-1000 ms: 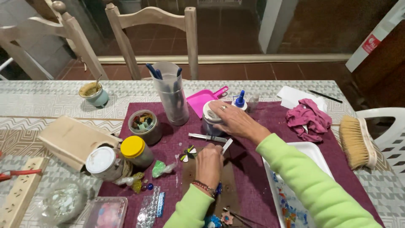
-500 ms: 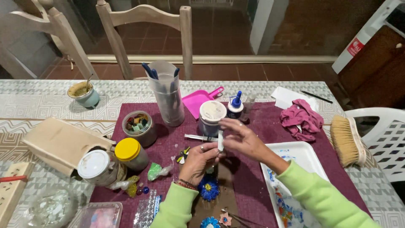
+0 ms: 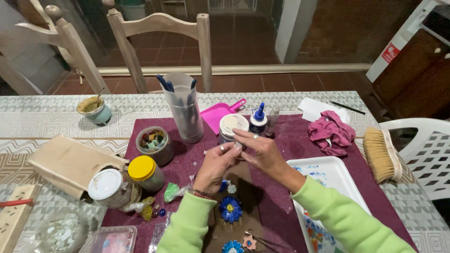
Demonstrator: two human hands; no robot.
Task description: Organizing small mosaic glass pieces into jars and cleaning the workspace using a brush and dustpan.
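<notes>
Head view: my left hand and right hand meet fingertip to fingertip, both pinching a small pale piece just in front of the white-lidded jar; its long axis is hidden by my fingers.

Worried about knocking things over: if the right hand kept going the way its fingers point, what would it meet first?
The right hand points left, fingertips already meeting the left hand. Beyond it, probably the glass jar of coloured tile pieces, though depth is unclear.
</notes>
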